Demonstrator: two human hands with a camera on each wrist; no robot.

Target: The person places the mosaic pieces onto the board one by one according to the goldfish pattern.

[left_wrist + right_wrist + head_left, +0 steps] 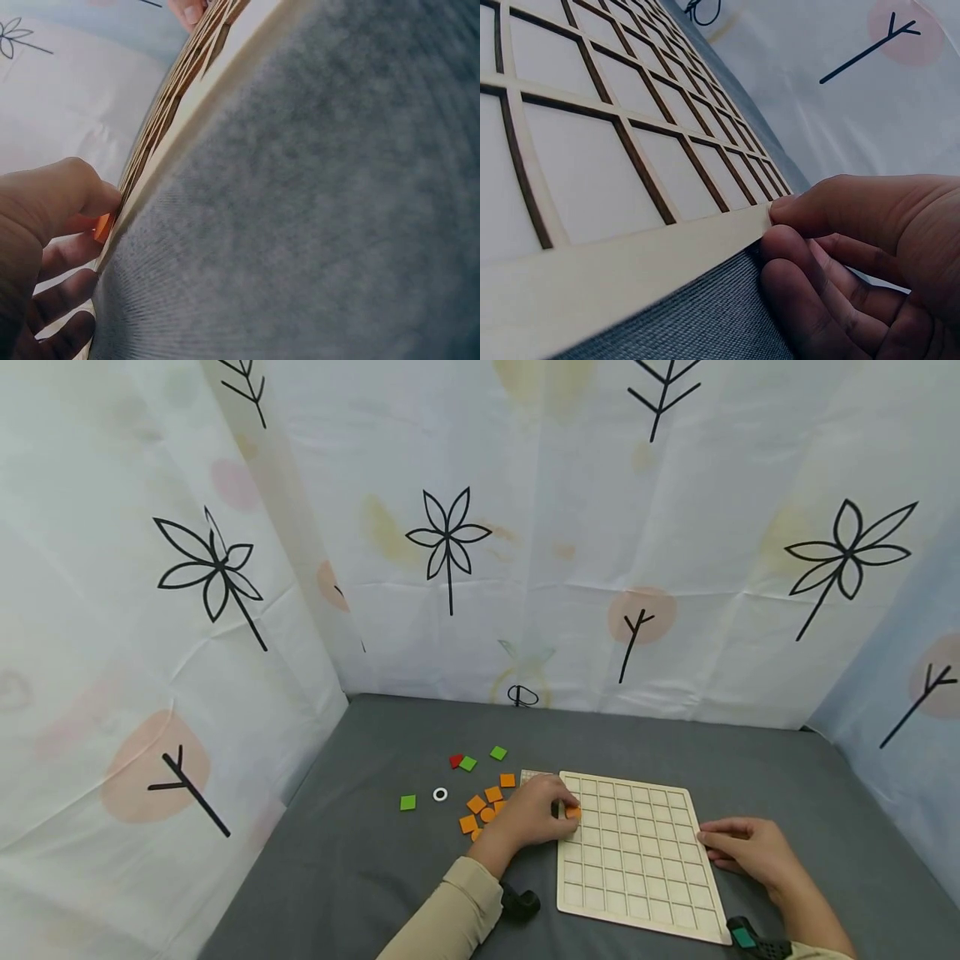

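A pale wooden grid board [637,852] with square cells lies on the grey cloth. At its left edge my left hand [536,810] pinches a small orange tile [573,812] between thumb and fingers. In the left wrist view the orange tile [103,228] shows beside the board's rim, mostly covered by the fingers, so its full shape cannot be told. On the opposite side, my right hand [753,850] holds the board's right edge. The right wrist view shows that thumb and fingertips [784,244] pinching the rim [667,277].
Left of the board lie several orange pieces [476,804], square and round. Green tiles [408,802], a red tile [456,762] and a white ring [440,794] are scattered around them. A second small gridded wooden piece [528,774] is partly behind my left hand. Patterned curtains [525,527] enclose the table.
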